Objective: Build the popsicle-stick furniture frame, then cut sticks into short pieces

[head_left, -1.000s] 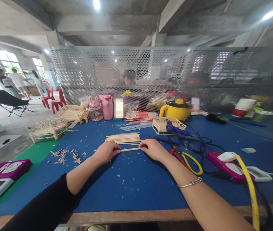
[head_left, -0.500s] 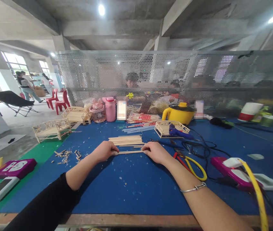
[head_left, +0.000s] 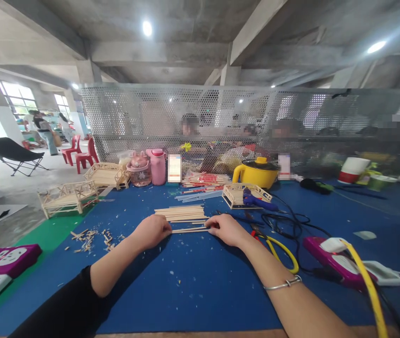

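Centrally, on the blue table cover, we list a pair of thin wooden sticks, lying flat and side by side, crosswise before us. Our left hand pinches their left end with curled fingers. Our right hand pinches the right end likewise, with a metal bracelet on that wrist. Just beyond the pair, apart from it: a stack of loose sticks. Right of the right hand: yellow-handled cutters, black cables, a purple power strip. Further back: a small stick frame with a blue glue gun resting on it, a yellow pot, a pink bottle. To the left: wood scraps, two stick-built benches.
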Demonstrator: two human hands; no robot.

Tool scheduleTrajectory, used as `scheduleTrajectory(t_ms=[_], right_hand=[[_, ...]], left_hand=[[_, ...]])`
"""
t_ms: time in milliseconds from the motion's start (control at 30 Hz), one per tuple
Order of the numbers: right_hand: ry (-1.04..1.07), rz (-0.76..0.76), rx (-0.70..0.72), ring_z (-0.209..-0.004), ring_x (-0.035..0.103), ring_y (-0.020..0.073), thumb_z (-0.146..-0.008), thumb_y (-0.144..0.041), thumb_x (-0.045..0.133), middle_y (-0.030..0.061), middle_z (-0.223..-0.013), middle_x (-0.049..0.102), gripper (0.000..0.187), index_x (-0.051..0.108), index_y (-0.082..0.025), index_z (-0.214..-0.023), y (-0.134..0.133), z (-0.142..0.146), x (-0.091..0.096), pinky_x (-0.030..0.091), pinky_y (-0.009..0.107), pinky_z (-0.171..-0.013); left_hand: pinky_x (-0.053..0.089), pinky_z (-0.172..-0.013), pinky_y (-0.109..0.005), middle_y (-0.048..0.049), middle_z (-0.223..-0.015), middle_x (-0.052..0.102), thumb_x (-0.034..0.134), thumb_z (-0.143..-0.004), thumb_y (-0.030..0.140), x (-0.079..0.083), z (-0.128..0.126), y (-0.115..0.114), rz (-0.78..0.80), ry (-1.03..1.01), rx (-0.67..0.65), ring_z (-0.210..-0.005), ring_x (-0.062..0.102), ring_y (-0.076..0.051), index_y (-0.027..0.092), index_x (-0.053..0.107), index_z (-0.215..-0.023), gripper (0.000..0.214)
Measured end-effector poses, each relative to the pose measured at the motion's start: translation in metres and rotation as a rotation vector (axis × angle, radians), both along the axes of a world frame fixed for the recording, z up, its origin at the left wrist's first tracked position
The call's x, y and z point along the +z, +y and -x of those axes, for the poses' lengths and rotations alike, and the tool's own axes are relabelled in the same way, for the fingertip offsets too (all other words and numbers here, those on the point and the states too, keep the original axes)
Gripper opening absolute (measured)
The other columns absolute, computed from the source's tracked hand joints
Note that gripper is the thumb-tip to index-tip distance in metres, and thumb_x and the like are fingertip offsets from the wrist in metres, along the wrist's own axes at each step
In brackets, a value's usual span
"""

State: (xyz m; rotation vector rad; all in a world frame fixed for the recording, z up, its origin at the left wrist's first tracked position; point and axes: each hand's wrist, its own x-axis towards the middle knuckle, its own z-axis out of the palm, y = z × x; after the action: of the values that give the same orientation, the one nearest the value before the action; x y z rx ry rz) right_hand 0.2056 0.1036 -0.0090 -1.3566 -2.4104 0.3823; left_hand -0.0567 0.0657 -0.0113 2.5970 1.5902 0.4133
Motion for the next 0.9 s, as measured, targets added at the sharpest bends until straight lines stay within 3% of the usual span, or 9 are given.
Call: scheduleTrajectory(t_ms=[233,433,667,800,900], right_hand=[[-0.092,-0.022,0.017,-0.069,0.058,0.0151,-0.075,-0.021,0.056,0.0025,-0.076,0.067,0.012,0.067,-0.02,-0.078,-0.007,0.009,0.004,0.039,0.023,-0.063],[-0.229,-0.034,-0.002,-0.075,0.057,0.0176,-0.076,-0.016,0.054,0.0095,-0.084,0.065,0.009,0.062,-0.016,-0.076,-0.01,0.016,0.007,0.035,0.024,-0.063],[-0.347,-0.004,0.038,-0.067,0.058,0.0155,-0.076,-0.015,0.053,0.0063,-0.076,0.066,0.008,0.061,-0.017,-0.074,-0.004,0.018,0.008,0.032,0.022,-0.057],[-0.378,-0.021,0.021,-0.075,0.059,0.0182,-0.077,-0.013,0.051,0.01,-0.082,0.066,0.011,0.062,-0.015,-0.075,-0.009,0.021,0.012,0.034,0.024,-0.061],[-0.379,-0.029,0.012,-0.076,0.059,0.0195,-0.077,-0.01,0.048,0.0116,-0.084,0.065,0.014,0.062,-0.015,-0.076,-0.014,0.022,0.013,0.033,0.025,-0.061]], left_hand=[[0.039,-0.068,-0.024,-0.0055,-0.08,0.067,0.049,-0.077,0.027,0.002,-0.001,-0.001,0.031,-0.034,0.018,-0.076,0.059,-0.018,0.02,0.07,-0.078,0.022],[0.038,-0.067,-0.023,-0.0052,-0.081,0.068,0.05,-0.075,0.026,0.002,-0.001,-0.002,0.072,-0.084,0.048,-0.076,0.059,-0.017,0.019,0.07,-0.078,0.021],[0.036,-0.056,-0.021,-0.0019,-0.069,0.067,0.05,-0.073,0.028,0.0,0.001,0.001,0.158,-0.138,0.083,-0.062,0.057,-0.014,0.02,0.069,-0.077,0.021],[0.038,-0.057,-0.021,-0.0019,-0.068,0.067,0.051,-0.072,0.029,0.001,0.005,0.004,0.222,-0.178,0.071,-0.062,0.057,-0.014,0.018,0.07,-0.078,0.023],[0.042,-0.066,-0.02,-0.0012,-0.079,0.07,0.049,-0.073,0.027,0.002,0.014,0.005,0.288,-0.224,0.034,-0.072,0.06,-0.014,0.017,0.07,-0.087,0.027]])
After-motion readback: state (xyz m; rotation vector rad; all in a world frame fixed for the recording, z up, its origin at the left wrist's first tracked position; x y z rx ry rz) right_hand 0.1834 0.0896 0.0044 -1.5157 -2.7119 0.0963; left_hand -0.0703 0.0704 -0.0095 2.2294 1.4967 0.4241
